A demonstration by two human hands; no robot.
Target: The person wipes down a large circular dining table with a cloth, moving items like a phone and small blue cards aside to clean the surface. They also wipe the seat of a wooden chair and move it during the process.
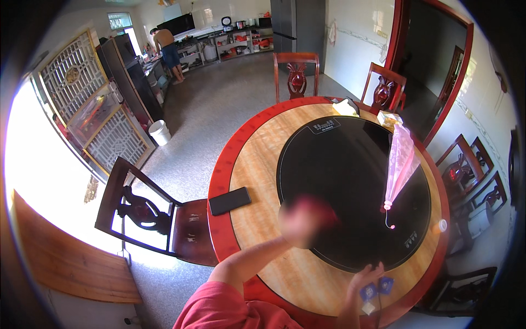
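Observation:
My left hand (298, 226) is over the near left edge of the black round panel (341, 172), blurred, beside or on a red thing (314, 209) that looks like cloth; its grip cannot be made out. Near the panel's lower edge, my right hand (367, 276) has its fingers apart and upward. Small blue squares (368, 291) bearing print and a dark cord lie beside that hand. A folded pink patterned umbrella (398, 164) rests on the panel's right part, its hooked handle end toward me. A black smartphone (230, 201) lies at the table's left.
Wooden chairs stand around the round red-rimmed table (222, 164), one (193, 230) close at left. Tissues (389, 119), a pale cloth or bag (346, 107) and a small white-topped container (442, 225) are near its rim. A white bucket (160, 133) stands on the floor. A person (166, 49) stands at the far counter.

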